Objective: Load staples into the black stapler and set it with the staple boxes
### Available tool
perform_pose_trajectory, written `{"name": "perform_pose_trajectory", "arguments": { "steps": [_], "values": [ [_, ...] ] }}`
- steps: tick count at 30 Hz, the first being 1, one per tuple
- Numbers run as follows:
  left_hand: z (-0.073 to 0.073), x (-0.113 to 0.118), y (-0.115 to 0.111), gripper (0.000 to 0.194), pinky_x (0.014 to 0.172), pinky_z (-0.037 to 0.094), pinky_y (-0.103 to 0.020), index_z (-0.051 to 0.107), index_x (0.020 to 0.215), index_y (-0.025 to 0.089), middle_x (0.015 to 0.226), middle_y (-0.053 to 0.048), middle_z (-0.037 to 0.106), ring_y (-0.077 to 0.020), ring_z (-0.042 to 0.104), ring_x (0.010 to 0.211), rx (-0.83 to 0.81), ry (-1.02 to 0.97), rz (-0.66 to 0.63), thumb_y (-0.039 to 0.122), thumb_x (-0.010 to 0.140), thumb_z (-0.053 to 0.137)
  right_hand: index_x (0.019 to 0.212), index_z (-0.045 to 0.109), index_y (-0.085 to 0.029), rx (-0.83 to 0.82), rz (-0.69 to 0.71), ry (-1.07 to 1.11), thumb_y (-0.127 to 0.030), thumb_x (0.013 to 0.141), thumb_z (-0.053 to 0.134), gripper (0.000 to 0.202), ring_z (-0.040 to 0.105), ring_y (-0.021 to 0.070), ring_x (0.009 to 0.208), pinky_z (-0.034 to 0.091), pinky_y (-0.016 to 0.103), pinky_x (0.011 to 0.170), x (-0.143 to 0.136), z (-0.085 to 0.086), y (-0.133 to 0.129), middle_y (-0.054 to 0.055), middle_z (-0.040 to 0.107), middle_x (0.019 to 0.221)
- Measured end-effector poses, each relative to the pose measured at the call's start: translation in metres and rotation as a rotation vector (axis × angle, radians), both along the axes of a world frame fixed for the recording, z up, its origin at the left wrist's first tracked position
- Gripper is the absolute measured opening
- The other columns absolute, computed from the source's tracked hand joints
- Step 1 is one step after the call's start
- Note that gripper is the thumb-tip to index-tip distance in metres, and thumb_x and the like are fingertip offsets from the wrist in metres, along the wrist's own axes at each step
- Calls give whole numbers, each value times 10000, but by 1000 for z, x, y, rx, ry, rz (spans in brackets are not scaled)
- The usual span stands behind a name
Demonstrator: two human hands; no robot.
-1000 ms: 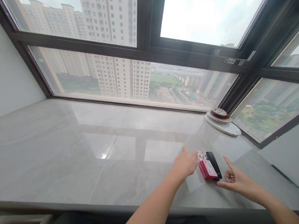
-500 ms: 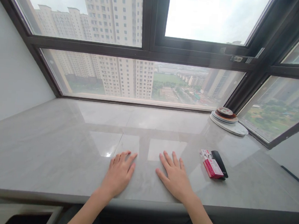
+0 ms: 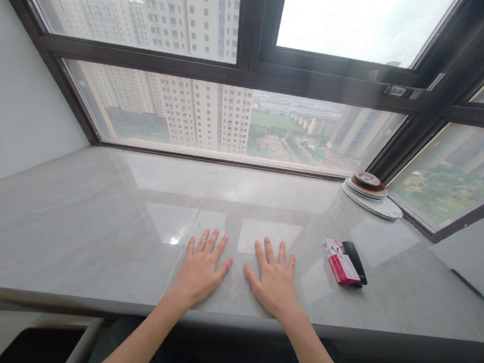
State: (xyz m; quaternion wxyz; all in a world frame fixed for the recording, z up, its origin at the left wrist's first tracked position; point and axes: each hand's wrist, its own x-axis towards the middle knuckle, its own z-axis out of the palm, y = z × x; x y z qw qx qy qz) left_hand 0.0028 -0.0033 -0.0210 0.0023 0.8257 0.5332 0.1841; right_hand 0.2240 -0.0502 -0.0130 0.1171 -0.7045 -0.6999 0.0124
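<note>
My left hand (image 3: 199,271) lies palm down on the glossy grey stone countertop (image 3: 90,241), its fingers spread and nothing in it. Beside it, a short gap to the right, my right hand (image 3: 273,281) rests flat in the same way, fingers apart and holding nothing. Nearest to the right hand is a pink and white box (image 3: 343,266), which leans against or lies on a dark flat object (image 3: 354,263) whose kind I cannot make out. Neither hand touches these.
A stack of round plates or mats (image 3: 369,192) stands in the back right corner by the window frame (image 3: 244,73). A thin dark strip (image 3: 473,289) lies along the right wall. Below the counter's front edge, a pale open drawer or cabinet (image 3: 76,342) shows at lower left.
My left hand has flattened and spread its fingers, which were partly curled. My right hand has shifted slightly left, closer to it. The view has tilted a little.
</note>
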Motion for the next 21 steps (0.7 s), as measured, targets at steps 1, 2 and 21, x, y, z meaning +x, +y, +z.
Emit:
{"name": "perform_pose_trajectory", "arguments": {
  "steps": [1, 2, 21],
  "values": [
    [0, 1, -1, 621, 1254, 91, -596, 319, 1599, 358, 1691, -31, 260, -323, 159, 1577, 6, 37, 14, 551, 1015, 404, 1647, 224, -317, -11, -7, -13, -667, 986, 346, 758, -39, 432, 1563, -15, 688, 1190, 0, 1, 0, 22, 111, 1724],
    [1, 1, -1, 624, 1257, 96, -587, 309, 1605, 350, 1695, -29, 248, -315, 152, 1579, 11, 74, 26, 552, 1019, 387, 1649, 216, -314, -20, -12, -26, -674, 987, 331, 762, -45, 431, 1563, -19, 689, 1188, -1, 1, -1, 23, 103, 1726],
    [-1, 12, -7, 679, 1242, 55, -629, 252, 1628, 329, 1710, -39, 192, -357, 103, 1582, 6, 153, 87, 612, 1015, 331, 1650, 200, -326, 0, -17, -44, -710, 982, 281, 775, -23, 437, 1559, -21, 680, 1181, -2, -4, -1, 27, 106, 1726]
  ]
}}
